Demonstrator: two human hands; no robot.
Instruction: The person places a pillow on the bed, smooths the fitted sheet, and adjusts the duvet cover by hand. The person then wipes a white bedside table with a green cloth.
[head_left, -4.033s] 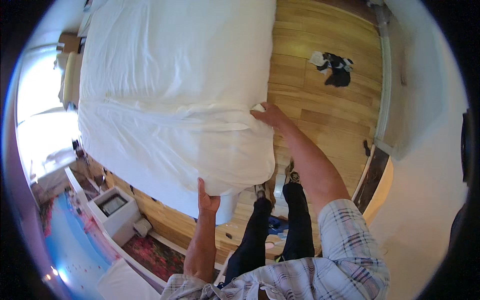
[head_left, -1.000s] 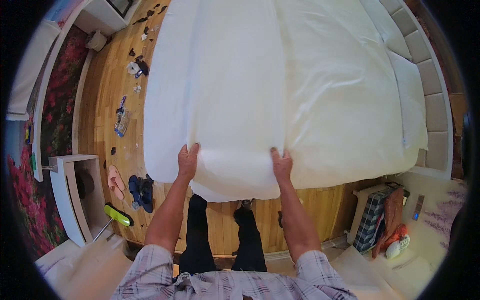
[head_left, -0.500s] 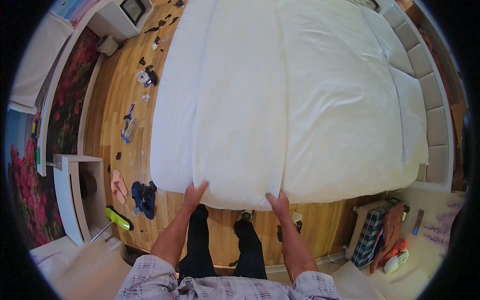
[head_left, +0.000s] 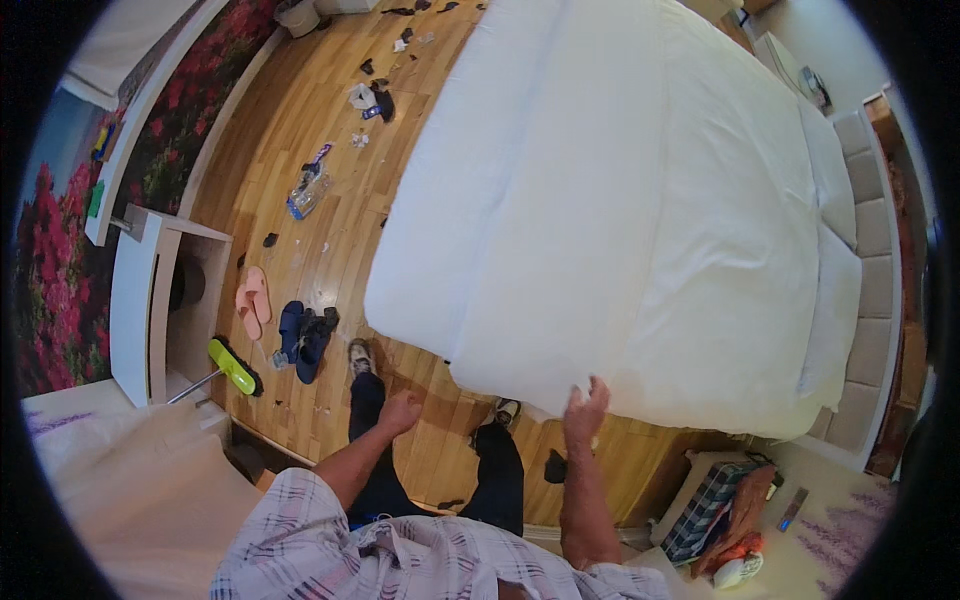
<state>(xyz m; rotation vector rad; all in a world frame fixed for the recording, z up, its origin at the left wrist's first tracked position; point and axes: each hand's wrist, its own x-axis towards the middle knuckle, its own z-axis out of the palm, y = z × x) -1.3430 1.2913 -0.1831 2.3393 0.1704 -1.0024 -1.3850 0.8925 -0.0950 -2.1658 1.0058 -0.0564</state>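
Observation:
A smooth white duvet [head_left: 570, 240] covers the wide bed and hangs over its near edge. My right hand [head_left: 586, 412] is raised at that edge, fingers apart and holding nothing; I cannot tell whether it touches the cloth. Away from the bed, to the left of its near corner, my left hand [head_left: 402, 412] hovers over the floor with its fingers curled in and nothing showing in them. White pillows [head_left: 828, 180] lie at the right end against the padded headboard [head_left: 872, 260].
Pink slippers [head_left: 253, 300], dark blue slippers [head_left: 314, 345] and a lime-green broom head [head_left: 235, 368] lie on the left floor. Crumpled plastic packaging [head_left: 307, 190] and scraps trail farther off. A white cabinet [head_left: 140, 300] stands left; a checked cloth item [head_left: 710, 510] sits at lower right.
Both hands have let go of the duvet's near edge. My left hand has drawn back from the bed, and my right hand has opened. The view has shifted left and turned.

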